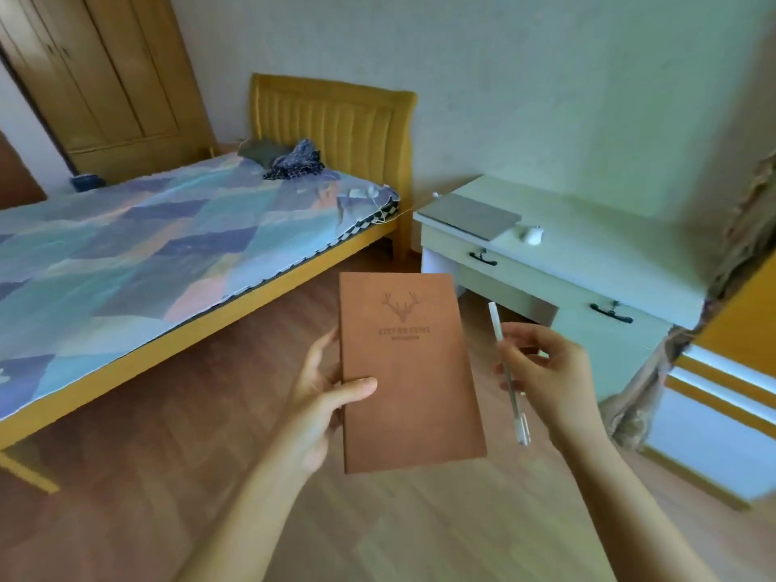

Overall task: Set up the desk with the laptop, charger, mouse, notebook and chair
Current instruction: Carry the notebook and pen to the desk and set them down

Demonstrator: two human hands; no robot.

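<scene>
A person's left hand (321, 396) grips a brown notebook (409, 371) above the floor while the right hand (546, 367) pinches a pen (508, 371); a closed laptop (472, 215) and mouse (534, 235) lie on the white worktop (588, 262) beyond.

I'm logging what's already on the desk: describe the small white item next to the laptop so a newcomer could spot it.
Find the white desk against the wall right of the bed. On its top lies a closed grey laptop; just right of its near corner sits the mouse. It is small, rounded and white, the only object there besides the flat grey laptop.
</scene>
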